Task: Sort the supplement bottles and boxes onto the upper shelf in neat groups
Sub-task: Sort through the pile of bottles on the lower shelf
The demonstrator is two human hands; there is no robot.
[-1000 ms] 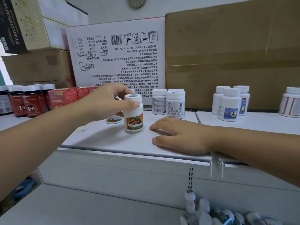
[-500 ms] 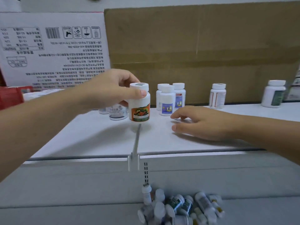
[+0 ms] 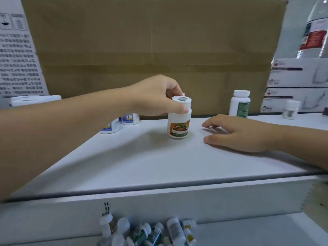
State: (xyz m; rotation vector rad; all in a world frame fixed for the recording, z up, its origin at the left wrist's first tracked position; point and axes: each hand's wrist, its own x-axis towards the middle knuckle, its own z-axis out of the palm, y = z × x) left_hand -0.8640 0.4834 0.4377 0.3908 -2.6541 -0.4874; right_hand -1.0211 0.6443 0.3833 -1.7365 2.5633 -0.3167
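On shelf (image 3: 142, 166), left fingers (image 3: 182, 109) gripping bottle (image 3: 179, 125)

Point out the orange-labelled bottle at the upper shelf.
The bottle in the left hand's grip; the blue-labelled bottles and the green-labelled bottle lack orange.

2 hands (image 3: 156, 96), 1 orange-label btl (image 3: 179, 121)

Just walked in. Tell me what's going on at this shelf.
A person is sorting supplement bottles. Their left hand grips an orange-labelled white bottle around its neck, upright, on or just above the upper shelf. The right hand rests on the shelf beside it, holding nothing. Blue-labelled bottles and a green-labelled bottle stand further back. A heap of bottles waits on the lower shelf.
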